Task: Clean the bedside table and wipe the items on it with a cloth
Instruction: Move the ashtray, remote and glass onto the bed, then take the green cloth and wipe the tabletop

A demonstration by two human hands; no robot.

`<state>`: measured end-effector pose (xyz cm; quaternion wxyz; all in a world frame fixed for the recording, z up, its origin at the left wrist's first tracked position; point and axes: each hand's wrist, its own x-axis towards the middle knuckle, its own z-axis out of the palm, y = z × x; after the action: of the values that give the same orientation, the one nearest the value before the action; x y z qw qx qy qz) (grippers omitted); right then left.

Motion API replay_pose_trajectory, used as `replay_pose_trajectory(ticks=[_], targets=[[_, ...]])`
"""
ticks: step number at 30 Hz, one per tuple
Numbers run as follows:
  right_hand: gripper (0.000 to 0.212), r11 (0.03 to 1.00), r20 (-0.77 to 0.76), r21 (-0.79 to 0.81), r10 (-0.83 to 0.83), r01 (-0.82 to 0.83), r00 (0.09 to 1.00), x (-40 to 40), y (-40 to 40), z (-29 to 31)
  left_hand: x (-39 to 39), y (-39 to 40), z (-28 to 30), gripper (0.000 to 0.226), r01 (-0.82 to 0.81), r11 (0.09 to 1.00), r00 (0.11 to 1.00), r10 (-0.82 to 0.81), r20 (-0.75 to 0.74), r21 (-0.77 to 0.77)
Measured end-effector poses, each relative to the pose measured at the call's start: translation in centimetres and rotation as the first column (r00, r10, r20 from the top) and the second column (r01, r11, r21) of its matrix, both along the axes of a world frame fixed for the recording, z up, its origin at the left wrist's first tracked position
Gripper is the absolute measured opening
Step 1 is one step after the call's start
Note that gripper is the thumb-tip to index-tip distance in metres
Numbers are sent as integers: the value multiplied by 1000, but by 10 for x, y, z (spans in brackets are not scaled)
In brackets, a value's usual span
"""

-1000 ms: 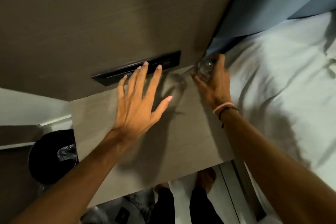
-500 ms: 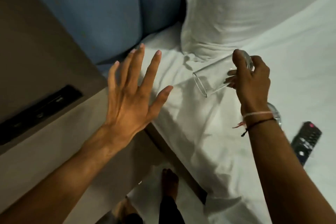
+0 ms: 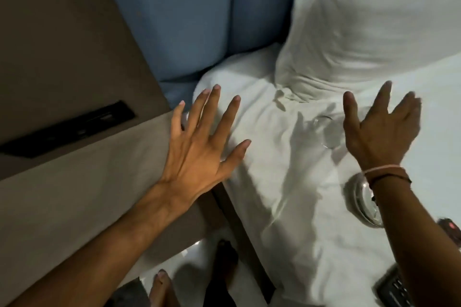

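Note:
The bedside table (image 3: pixel 74 194) fills the lower left, its light wooden top bare. My left hand (image 3: pixel 199 147) hovers over the table's right edge with fingers spread, holding nothing. A clear drinking glass (image 3: pixel 326 132) lies on its side on the white bed sheet (image 3: pixel 287 207). My right hand (image 3: pixel 379 129) is open just to the right of the glass, fingers apart, not gripping it. A second round glass object (image 3: pixel 361 197) rests on the sheet, partly hidden under my right wrist. No cloth is visible.
A black socket panel (image 3: pixel 67 129) sits in the brown wall above the table. A blue padded headboard (image 3: pixel 199 20) and a white pillow (image 3: pixel 374 20) lie at the top. A black remote control (image 3: pixel 396 291) rests on the bed at lower right. My feet (image 3: pixel 224 264) stand on the floor between table and bed.
My right hand carried the glass from the table's back corner over to the bed, laid it on the sheet and let go. The view swung right toward the bed.

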<state>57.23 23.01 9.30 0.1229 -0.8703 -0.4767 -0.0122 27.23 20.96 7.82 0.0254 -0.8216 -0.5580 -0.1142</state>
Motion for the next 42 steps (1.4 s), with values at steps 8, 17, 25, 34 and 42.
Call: replay_pose_trajectory(ticks=[8, 17, 25, 34, 42], targets=[[82, 745, 142, 116, 642, -657, 753, -218, -6, 19, -153, -66, 26, 76, -426, 905, 904, 426, -43, 10], [88, 237, 142, 69, 959, -969, 245, -447, -111, 24, -305, -269, 44, 77, -793, 609, 607, 792, -63, 16], [88, -211, 177, 52, 964, -976, -199, -568, -278, 36, -347, -461, 72, 80, -968, 240, 247, 964, -99, -78], [81, -603, -212, 107, 763, -791, -610, -609, -456, 25, -330, -639, 78, 70, -971, -144, -147, 989, 5, -190], [61, -534, -532, -16, 720, -846, -445, -648, -532, -8, -310, -705, 46, 71, -740, -299, -269, 953, -142, -602]])
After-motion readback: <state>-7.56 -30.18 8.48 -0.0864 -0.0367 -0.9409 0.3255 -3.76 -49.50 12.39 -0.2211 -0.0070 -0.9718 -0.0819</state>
